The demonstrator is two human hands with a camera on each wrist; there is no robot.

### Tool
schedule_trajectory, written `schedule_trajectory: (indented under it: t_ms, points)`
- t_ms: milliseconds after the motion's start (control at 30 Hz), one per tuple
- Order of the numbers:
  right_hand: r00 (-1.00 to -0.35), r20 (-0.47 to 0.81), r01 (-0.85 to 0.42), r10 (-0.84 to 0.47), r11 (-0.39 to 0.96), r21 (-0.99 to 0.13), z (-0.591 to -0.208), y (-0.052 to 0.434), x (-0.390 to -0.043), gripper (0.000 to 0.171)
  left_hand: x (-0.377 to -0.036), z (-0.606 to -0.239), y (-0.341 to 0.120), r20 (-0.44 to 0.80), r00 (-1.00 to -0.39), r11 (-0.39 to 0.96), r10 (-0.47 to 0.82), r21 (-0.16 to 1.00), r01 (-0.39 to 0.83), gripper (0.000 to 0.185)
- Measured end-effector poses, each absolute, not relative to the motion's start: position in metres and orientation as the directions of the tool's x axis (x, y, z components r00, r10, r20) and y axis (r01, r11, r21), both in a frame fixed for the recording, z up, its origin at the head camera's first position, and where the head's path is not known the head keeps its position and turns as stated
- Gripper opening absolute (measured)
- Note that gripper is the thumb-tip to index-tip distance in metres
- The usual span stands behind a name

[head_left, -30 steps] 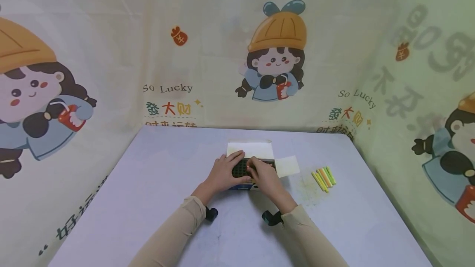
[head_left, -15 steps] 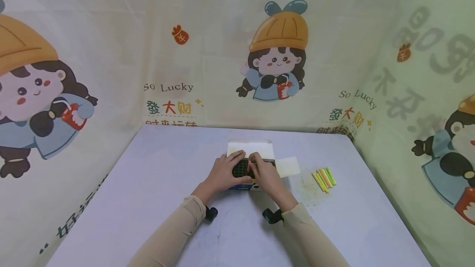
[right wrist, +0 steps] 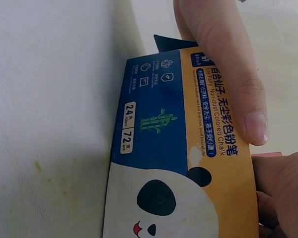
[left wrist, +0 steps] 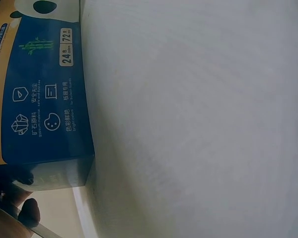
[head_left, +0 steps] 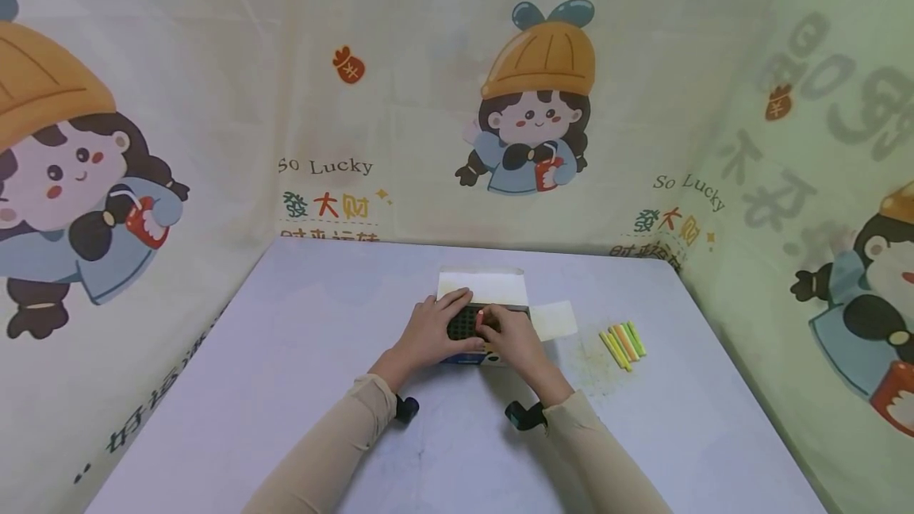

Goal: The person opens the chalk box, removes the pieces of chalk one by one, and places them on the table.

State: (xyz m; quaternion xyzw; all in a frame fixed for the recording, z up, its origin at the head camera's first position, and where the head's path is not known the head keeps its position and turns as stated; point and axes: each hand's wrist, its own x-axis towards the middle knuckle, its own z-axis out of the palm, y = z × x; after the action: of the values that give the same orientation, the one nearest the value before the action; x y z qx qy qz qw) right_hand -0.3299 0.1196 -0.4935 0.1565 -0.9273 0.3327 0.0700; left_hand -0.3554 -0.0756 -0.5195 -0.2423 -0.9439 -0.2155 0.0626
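An open chalk box (head_left: pixel 464 329) with a blue and orange panda front (right wrist: pixel 179 163) lies mid-table, and its dark grid of chalk slots faces up. My left hand (head_left: pixel 457 322) grips the box from the left, its thumb (right wrist: pixel 228 74) pressed on the printed front. My right hand (head_left: pixel 487 324) is over the slots and pinches a pink chalk stick (head_left: pixel 480 315) at the box's mouth. An edge of the pink chalk (right wrist: pixel 267 154) shows in the right wrist view. The left wrist view shows only the box's blue side (left wrist: pixel 44 99) and the table.
The box's white lid flap (head_left: pixel 481 286) stands open at the back and a side flap (head_left: pixel 553 320) lies to the right. Several loose yellow, orange and green chalks (head_left: pixel 623 342) lie further right on the pale table (head_left: pixel 286 355). Cartoon-print cloth walls enclose the table.
My right hand's fingers have drawn together over the slots, and a pink chalk tip now shows between them. My left hand and the box have stayed put.
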Motion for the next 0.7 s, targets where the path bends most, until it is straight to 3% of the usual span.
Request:
schedule_trajectory:
  t_ms: [367,700]
  points:
    - [-0.919,0.284,-0.390,-0.274,0.736,-0.553,-0.4953,0.1216,-0.3287,0.005,-0.3574,-0.5221,-0.0744,0.245,-0.866,0.788,0.436,0.360,0.499,0.094]
    - [-0.927,0.286,-0.370,-0.241,0.709,-0.600,-0.4898,0.1244,-0.3308,0.009,-0.3572,-0.5246,-0.0745,0.273,-0.857,0.783,0.438,0.353,0.512,0.094]
